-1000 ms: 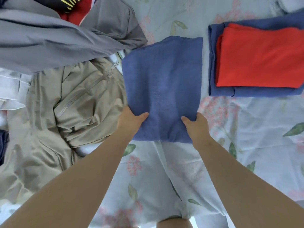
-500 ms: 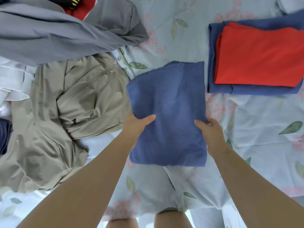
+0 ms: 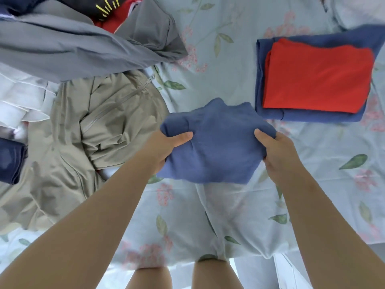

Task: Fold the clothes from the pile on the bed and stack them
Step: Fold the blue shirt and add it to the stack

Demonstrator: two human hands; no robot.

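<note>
Pinching the folded blue garment [image 3: 216, 151] by its sides, left hand [image 3: 164, 149] and right hand [image 3: 279, 153] hold it; stack [image 3: 316, 74] at two o'clock, pile [image 3: 100, 126] at ten.

The top [image 3: 218, 151] is between the left hand [image 3: 164, 149] and the right hand [image 3: 279, 151]. The stack [image 3: 312, 74] lies behind it, to the right. The pile [image 3: 104, 122] lies left of it, on the bed [image 3: 208, 59].

Home bedroom, a bed [image 3: 208, 205] in a pale floral sheet [image 3: 218, 65], unfolded laundry [image 3: 25, 101] heaped at 10 o'clock, grey garment [image 3: 73, 49] over khaki zip jacket [image 3: 108, 126], folded red garment [image 3: 316, 76] on folded blue garment [image 3: 260, 80] at 2 o'clock.
</note>
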